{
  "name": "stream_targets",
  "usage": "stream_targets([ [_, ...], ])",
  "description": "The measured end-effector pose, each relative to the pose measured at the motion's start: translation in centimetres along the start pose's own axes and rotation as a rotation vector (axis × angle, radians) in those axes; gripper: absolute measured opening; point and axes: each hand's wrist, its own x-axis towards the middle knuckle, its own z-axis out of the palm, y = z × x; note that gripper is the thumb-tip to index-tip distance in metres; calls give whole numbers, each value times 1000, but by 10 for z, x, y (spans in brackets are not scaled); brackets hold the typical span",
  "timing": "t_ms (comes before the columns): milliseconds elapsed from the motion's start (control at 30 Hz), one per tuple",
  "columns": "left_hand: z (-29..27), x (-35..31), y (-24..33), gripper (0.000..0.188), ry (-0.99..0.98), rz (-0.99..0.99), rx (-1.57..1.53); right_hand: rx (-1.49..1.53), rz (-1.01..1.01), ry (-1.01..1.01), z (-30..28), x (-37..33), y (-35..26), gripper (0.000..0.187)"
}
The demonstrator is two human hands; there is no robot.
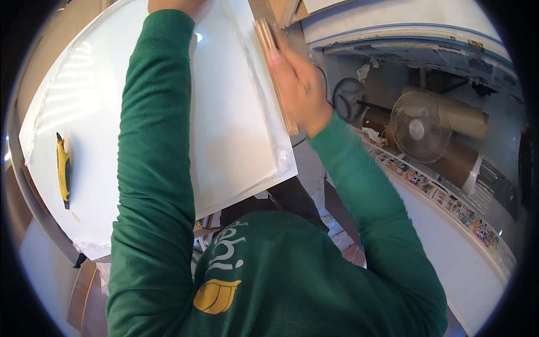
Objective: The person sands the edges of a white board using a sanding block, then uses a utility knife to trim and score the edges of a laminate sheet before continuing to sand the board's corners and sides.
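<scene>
Crossing white surface [95, 112]: left sleeve [155, 123], near yellow cutter [62, 170].

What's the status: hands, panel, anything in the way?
Right hand gripping wooden strip beside right edge of white panel. Left hand mostly out of frame, hold unclear. Yellow cutter to the left, clear of both hands.

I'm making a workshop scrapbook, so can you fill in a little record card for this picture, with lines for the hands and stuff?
Left hand: cut off by the top edge; grip unclear
Right hand: gripping a layered wooden strip along the panel's right edge
Main piece: large white panel
Tool: yellow-and-black utility knife, lying on the panel, left of the left forearm
Clothing: green long-sleeved top
Right background: fan with round wire cage
</scene>
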Motion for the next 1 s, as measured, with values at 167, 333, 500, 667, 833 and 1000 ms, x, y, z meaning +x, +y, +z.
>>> stream_targets([
  [167, 2, -1, -8, 31, -37, 3, -4, -182, -27, -29, -10, -58, 1, 52],
  [333, 3, -1, -7, 32, -81, -8, 25, -173, 271, -152, -51, -198, -16, 56],
  [500, 5, 9, -6, 32, -162, 29, -88, -48, 367, 117, -95, -235, 39, 55],
  [667, -8, 15, -28, 38, 101, 121, -178, -94, 627, 174, -135, -301, 106, 57],
  [833, -69, -74, 74, 23, -110, 479, -420, -153, 912, 144, -140, -425, 167, 59],
  [1000, -163, -200, 109, 31, -575, 821, -427, -133, 1136, 100, -137, -509, 221, 65],
])
